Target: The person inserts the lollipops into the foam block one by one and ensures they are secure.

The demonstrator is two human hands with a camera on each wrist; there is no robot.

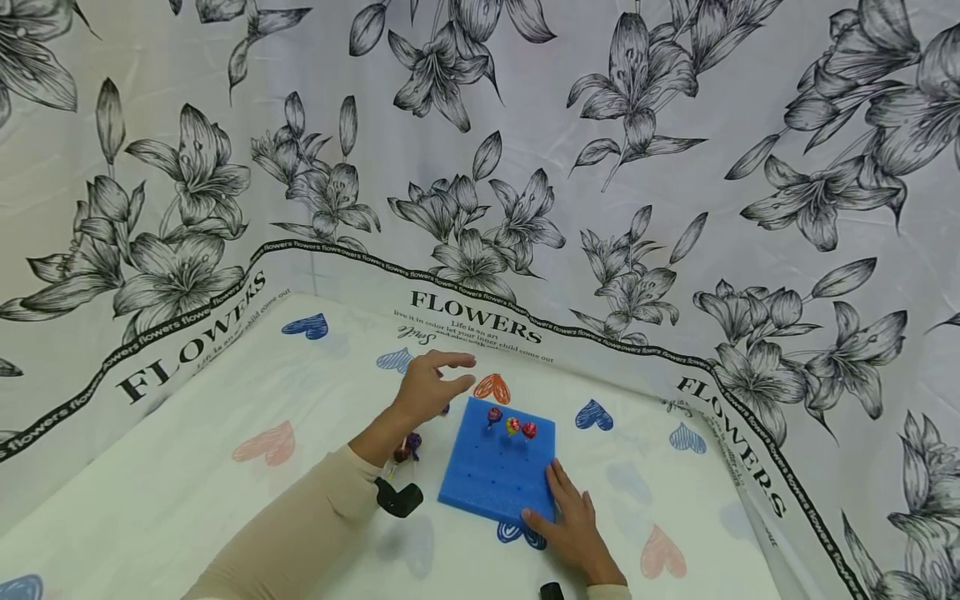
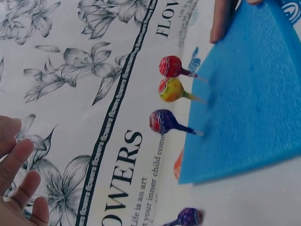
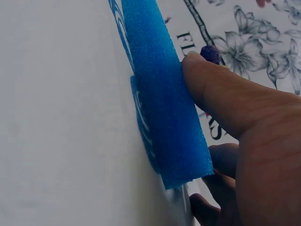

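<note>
Left grip [image 1: 431,385] loose, empty, above the foam block's [image 1: 498,468] far-left corner | right grip [image 1: 572,523] flat, steadying its near-right corner on the surface | three lollipops [image 1: 512,426] planted in back row | next, I judge: pick a loose lollipop [image 1: 408,446], seat it upright.

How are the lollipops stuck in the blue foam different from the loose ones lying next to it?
The three lollipops in the blue foam block stand upright in a row along its far edge: a purple-red one, a yellow-red one and a red one. The loose lollipops lie flat on the heart-print cloth, bunched under the left hand. All have round wrapped heads on thin sticks.
</note>
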